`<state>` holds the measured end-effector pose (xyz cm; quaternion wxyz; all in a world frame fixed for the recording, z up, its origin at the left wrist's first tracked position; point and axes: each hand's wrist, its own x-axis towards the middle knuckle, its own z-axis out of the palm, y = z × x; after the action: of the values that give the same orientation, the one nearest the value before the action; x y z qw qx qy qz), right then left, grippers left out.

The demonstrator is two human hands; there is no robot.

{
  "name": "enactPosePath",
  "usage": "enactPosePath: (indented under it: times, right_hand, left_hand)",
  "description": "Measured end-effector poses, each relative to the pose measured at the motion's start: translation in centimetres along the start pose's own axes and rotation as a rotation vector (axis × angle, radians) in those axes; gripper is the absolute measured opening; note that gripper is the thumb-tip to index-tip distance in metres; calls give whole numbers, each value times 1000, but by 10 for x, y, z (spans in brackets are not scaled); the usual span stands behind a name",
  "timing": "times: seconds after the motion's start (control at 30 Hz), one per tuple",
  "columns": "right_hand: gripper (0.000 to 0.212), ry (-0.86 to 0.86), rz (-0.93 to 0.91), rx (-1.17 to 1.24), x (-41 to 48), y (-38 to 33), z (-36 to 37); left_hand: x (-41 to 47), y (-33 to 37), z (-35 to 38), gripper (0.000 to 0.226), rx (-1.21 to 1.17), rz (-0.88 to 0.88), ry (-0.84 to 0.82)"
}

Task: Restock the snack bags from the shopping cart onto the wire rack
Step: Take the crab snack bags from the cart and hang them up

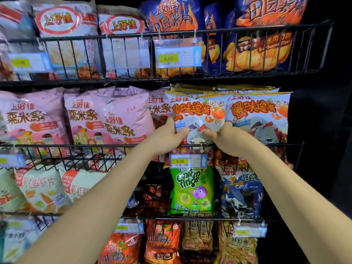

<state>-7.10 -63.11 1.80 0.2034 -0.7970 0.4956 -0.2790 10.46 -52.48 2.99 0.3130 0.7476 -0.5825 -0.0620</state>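
Observation:
A white snack bag with an orange crab print stands upright in the second tier of the black wire rack. My left hand grips its lower left edge, thumb on the front. My right hand grips its lower right side, fingers curled on the front. A matching crab bag stands just to the right, with more of them behind. The shopping cart is out of view.
Pink bags fill the tier to the left. Blue and orange chip bags sit above. A green onion rings bag and a dark blue bag stand below, under a 6.00 price tag.

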Motion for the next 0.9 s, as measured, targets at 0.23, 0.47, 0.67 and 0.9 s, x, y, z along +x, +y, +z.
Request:
enactPosePath:
  times: [0.23, 0.47, 0.67, 0.9]
  right_hand:
    - [59, 80, -186, -26, -23, 3, -11]
    - [71, 160, -349, -238, -63, 17, -34]
    - [70, 199, -396, -546, -111, 48, -57]
    - [68, 249, -207, -719, -200, 110, -68]
  left_hand:
    - [-19, 9, 13, 82, 193, -4, 225]
    - [-71, 27, 16, 72, 430, 151, 337]
    - [-91, 56, 38, 66, 494, 376, 245]
    - [-112, 86, 112, 59, 432, 624, 78]
